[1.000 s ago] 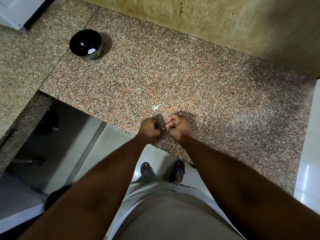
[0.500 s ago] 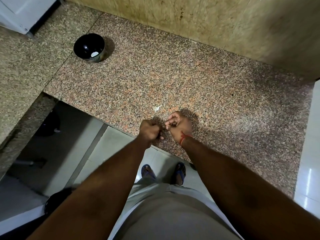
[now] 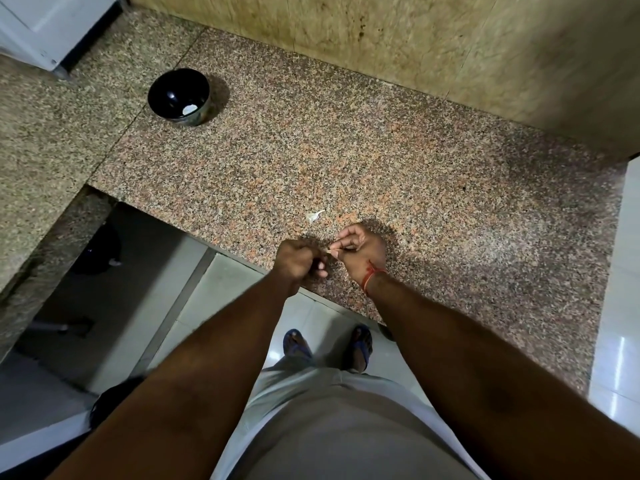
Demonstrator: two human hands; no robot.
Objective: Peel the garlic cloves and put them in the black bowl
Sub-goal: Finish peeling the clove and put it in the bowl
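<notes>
Garlic clove (image 3: 329, 250), pinched small and pale in right hand (image 3: 360, 249) fingertips, low over near counter (image 3: 450, 209) edge. Left hand (image 3: 298, 259) curled just beside; contents impossible to tell. Black bowl (image 3: 178, 97) far left on counter, well apart, with one pale peeled piece (image 3: 189, 109) inside. Scrap of skin (image 3: 314, 216) just beyond hands. Probably early: one done, one mid-peel, other cloves unseen. Open counter toward bowl; drop to floor right under wrists.
</notes>
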